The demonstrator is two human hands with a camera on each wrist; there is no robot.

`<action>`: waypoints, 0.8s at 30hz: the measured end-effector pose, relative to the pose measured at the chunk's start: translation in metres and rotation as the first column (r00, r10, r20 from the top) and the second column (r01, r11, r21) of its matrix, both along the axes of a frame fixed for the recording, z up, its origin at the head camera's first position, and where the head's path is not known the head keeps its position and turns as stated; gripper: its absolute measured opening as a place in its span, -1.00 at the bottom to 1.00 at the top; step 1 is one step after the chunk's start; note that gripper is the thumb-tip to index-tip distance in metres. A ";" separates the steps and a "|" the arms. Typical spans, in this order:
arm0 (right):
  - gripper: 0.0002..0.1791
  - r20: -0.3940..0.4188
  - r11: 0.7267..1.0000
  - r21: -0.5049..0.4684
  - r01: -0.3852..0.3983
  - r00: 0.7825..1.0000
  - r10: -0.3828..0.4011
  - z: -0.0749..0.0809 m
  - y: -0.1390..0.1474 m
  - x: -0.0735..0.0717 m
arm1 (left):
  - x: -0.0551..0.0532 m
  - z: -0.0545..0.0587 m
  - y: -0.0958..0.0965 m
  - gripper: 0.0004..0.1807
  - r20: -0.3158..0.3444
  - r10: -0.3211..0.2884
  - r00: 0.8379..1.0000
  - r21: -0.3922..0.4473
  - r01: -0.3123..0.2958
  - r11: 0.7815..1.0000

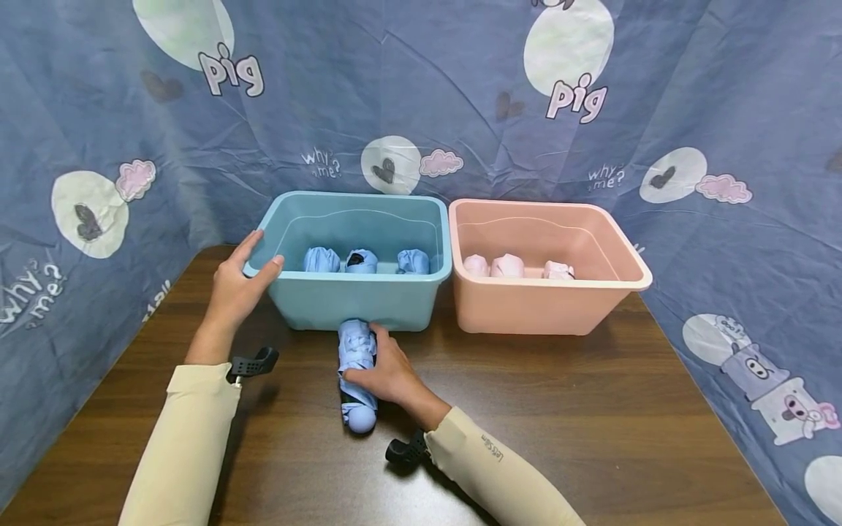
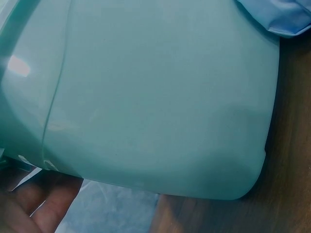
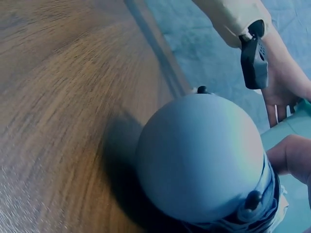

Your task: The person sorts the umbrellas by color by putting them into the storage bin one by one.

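A folded blue umbrella lies on the table in front of the blue bin, its rounded handle end toward me. My right hand grips it around the middle, thumb across the top and fingers along the right side. The handle's round end fills much of the right wrist view. At the bin's left front corner, my left hand holds the rim between thumb and fingers. Inside the blue bin are three rolled blue bundles, one a blue bundle at the right. The left wrist view shows mostly the bin's wall.
A pink bin stands right beside the blue one, with three rolled pink bundles in it. Both stand on a dark wooden table. A blue patterned cloth hangs behind and along the sides.
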State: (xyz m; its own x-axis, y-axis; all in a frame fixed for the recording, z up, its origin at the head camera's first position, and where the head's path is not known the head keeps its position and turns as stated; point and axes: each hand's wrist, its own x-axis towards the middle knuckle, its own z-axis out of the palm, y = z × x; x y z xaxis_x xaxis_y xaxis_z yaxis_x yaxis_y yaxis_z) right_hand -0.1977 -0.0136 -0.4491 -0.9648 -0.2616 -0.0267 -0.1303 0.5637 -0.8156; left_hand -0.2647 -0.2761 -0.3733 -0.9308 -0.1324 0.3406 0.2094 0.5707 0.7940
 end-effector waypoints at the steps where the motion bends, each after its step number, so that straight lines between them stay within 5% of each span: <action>1: 0.02 0.004 1.000 0.001 -0.006 1.000 0.006 0.000 0.001 0.000 | 0.000 0.000 0.000 -0.24 0.000 0.000 1.000 0.000 0.000 1.000; 24: -0.02 0.112 0.984 -0.173 -0.050 0.991 0.070 0.000 0.009 -0.002 | -0.002 -0.006 -0.002 -0.25 -0.011 0.006 1.000 0.008 -0.006 1.000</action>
State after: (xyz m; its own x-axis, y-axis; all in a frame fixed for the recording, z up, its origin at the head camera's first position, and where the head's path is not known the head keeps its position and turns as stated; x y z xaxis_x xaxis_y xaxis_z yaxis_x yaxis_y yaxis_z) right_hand -0.1997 -0.0047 -0.4488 -0.9402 -0.3289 -0.0885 -0.0578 0.4102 -0.9101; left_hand -0.2663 -0.2776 -0.3792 -0.9263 -0.1404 0.3497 0.2149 0.5655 0.7963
